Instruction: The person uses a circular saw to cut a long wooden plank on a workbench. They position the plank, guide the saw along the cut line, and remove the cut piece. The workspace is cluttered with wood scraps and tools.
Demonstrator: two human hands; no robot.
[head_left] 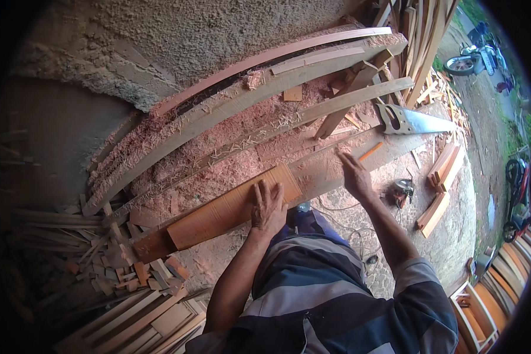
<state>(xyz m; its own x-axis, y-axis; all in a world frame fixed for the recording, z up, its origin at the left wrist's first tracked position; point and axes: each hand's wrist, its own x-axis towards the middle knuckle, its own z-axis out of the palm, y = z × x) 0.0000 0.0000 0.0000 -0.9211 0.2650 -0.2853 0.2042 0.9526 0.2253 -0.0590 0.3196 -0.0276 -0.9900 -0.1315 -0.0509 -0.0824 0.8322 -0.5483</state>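
My left hand point(269, 206) lies flat, fingers spread, on the near end of a short reddish-brown board point(218, 213) that rests on a sawdust-covered workbench point(206, 153). My right hand point(355, 175) reaches out onto a longer pale plank point(395, 147), fingers down on the wood, holding nothing that I can see. An orange pencil point(370, 151) lies on that plank just beyond the right fingertips. A handsaw point(413, 121) with a grey handle lies farther right on the bench.
Long planks point(259, 88) lie across the bench against a rough plaster wall. Offcuts point(118, 259) are heaped at the left. Short boards point(441, 177) and a small power tool point(402, 190) lie on the ground. Motorbikes point(475, 56) stand at the far right.
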